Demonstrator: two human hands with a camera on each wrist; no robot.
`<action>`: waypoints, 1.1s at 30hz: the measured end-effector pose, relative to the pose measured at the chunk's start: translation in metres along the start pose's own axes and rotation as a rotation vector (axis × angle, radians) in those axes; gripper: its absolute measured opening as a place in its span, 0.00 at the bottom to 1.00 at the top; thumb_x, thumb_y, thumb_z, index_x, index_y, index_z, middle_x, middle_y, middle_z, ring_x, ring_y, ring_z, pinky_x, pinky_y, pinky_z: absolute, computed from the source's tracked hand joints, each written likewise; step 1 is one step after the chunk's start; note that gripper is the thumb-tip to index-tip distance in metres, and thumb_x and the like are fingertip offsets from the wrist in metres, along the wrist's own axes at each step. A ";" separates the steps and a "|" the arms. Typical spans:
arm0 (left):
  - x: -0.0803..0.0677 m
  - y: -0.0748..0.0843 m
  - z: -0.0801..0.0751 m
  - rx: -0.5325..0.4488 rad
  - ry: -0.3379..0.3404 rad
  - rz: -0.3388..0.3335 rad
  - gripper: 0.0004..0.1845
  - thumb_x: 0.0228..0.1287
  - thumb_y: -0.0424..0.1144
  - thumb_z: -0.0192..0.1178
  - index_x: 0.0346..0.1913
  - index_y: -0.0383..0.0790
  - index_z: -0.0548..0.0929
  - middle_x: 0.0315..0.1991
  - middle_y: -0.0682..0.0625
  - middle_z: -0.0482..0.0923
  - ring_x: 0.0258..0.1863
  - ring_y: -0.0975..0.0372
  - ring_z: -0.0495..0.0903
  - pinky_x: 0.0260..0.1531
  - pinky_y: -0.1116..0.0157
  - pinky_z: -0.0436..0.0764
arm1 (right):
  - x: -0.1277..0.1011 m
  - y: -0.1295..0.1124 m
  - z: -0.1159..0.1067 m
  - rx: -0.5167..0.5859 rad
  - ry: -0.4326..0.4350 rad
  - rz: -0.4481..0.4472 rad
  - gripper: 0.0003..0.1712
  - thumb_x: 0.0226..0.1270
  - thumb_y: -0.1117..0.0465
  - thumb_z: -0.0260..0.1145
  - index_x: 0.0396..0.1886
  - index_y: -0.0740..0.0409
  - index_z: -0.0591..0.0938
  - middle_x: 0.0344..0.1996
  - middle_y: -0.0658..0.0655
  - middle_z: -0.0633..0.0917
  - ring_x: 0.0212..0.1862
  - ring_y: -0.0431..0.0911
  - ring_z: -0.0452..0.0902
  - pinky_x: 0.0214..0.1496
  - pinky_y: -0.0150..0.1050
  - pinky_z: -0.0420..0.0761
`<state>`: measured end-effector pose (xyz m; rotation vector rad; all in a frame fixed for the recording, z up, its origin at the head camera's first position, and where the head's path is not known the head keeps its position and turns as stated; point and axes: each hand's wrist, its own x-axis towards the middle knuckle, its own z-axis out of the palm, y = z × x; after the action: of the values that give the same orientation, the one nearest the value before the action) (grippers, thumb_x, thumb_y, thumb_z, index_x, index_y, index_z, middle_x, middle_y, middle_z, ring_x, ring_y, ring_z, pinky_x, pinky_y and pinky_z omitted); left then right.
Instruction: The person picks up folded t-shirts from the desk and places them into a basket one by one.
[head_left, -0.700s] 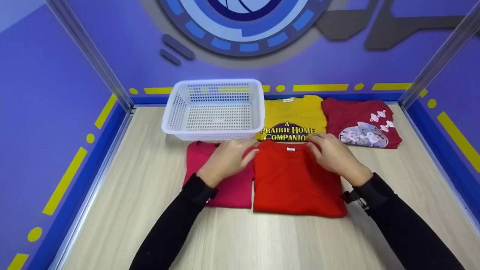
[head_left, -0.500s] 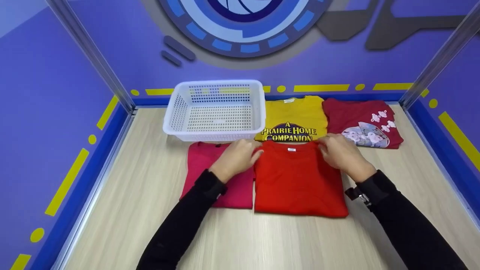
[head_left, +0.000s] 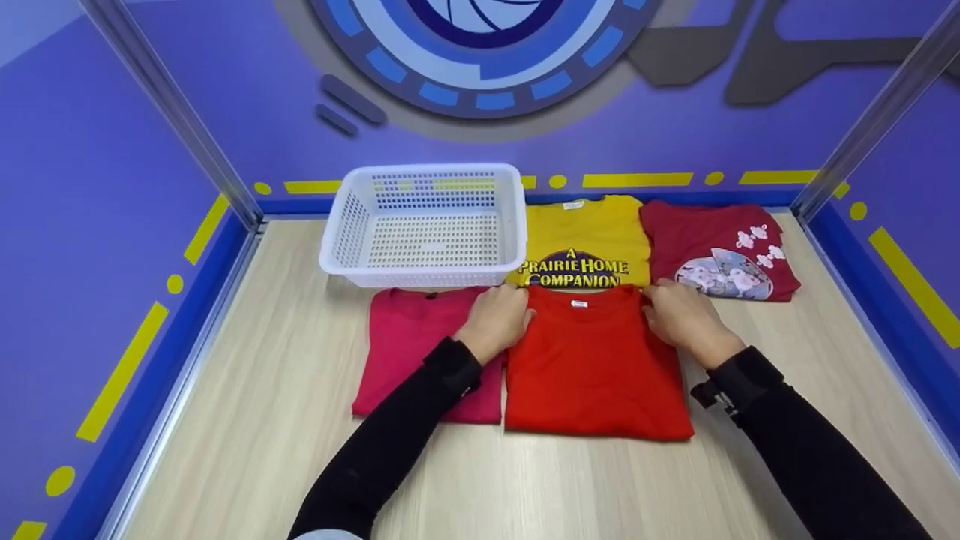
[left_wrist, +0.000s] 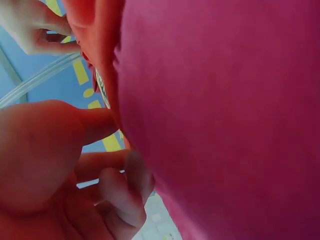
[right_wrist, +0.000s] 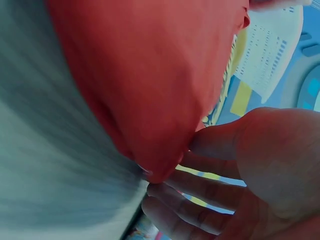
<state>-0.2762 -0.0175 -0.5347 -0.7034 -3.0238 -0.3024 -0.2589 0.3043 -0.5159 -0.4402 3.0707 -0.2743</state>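
Purple walls enclose our pale wooden table (head_left: 247, 390). From the head view, our left hand (head_left: 496, 321) and right hand (head_left: 681, 319) pinch the far corners of the folded red T-shirt (head_left: 592, 367), mid-table beside a folded pink T-shirt (head_left: 409, 337), before a white perforated plastic basket (head_left: 427, 225). Both wrist views show curled fingers (left_wrist: 120, 192) gripping cloth.

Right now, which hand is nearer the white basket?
Left. The left hand lies just below the white basket's front edge; the right hand grips the red shirt's far corner, further right.

Four folded shirts (head_left: 592, 360) lie beside one white basket (head_left: 427, 225); two hands (head_left: 495, 322) show.
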 end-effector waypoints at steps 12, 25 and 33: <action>0.028 -0.006 0.026 0.067 -0.075 -0.024 0.10 0.73 0.45 0.71 0.42 0.41 0.93 0.46 0.44 0.93 0.46 0.49 0.92 0.43 0.49 0.92 | 0.006 0.000 0.005 0.017 -0.071 0.027 0.12 0.75 0.63 0.68 0.50 0.68 0.87 0.44 0.70 0.83 0.45 0.67 0.83 0.50 0.66 0.84; 0.047 -0.015 0.036 -0.054 -0.173 -0.079 0.11 0.74 0.46 0.69 0.39 0.41 0.89 0.48 0.42 0.91 0.49 0.49 0.90 0.48 0.49 0.92 | 0.005 0.006 0.014 0.086 -0.039 0.028 0.11 0.77 0.65 0.65 0.46 0.71 0.85 0.39 0.71 0.83 0.44 0.68 0.82 0.52 0.66 0.83; 0.018 0.007 -0.005 -0.052 -0.128 -0.090 0.10 0.73 0.42 0.67 0.33 0.40 0.88 0.44 0.41 0.90 0.43 0.48 0.90 0.44 0.47 0.91 | -0.003 0.007 0.008 0.111 0.005 0.030 0.13 0.77 0.64 0.65 0.49 0.71 0.86 0.41 0.69 0.82 0.46 0.66 0.79 0.53 0.62 0.81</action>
<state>-0.2891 -0.0044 -0.5272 -0.6140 -3.1859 -0.3526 -0.2571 0.3103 -0.5250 -0.3888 3.0445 -0.4434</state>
